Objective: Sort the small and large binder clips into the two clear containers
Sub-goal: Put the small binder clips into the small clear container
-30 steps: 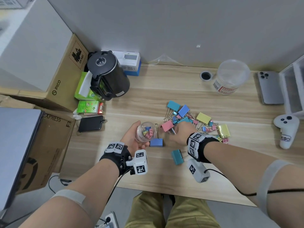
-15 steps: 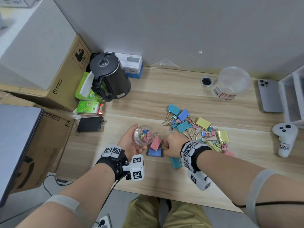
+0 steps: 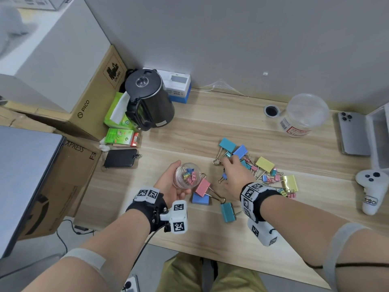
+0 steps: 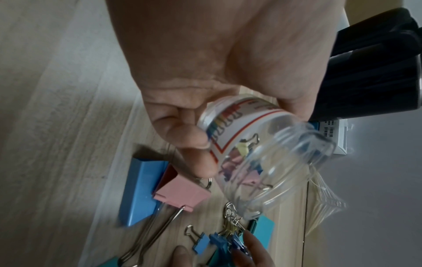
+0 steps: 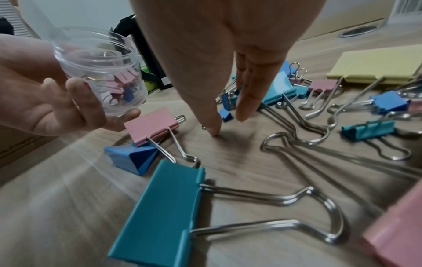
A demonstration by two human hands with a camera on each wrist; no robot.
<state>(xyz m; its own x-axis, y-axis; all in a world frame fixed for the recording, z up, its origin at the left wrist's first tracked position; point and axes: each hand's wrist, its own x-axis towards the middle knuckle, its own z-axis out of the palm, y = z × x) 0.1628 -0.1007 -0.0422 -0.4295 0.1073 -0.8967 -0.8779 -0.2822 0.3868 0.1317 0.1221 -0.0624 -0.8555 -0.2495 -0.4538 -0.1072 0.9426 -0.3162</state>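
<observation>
My left hand (image 3: 168,186) holds a small clear jar (image 3: 186,175) tilted toward the right, with several small clips inside (image 4: 239,162). My right hand (image 3: 228,165) reaches over the clip pile (image 3: 265,165) with straight fingers and holds nothing. Its thumb tip (image 5: 214,132) touches the table beside small blue clips (image 5: 226,114). A large pink clip (image 3: 202,187) leans on a large blue clip (image 3: 200,199) next to the jar. Near my right wrist lies a large teal clip (image 3: 227,211). The large clear container (image 3: 303,114) stands at the back right.
A black kettle (image 3: 147,102), green tissue boxes (image 3: 117,114) and a black wallet (image 3: 121,158) crowd the left of the table. A phone (image 3: 353,133), a white tray (image 3: 379,131) and a white controller (image 3: 371,190) sit at the right. Cardboard boxes (image 3: 90,102) stand left.
My right hand left the large pink clip beside the jar and moved forward to the pile, fingers now straight. The left hand still holds the jar in about the same place.
</observation>
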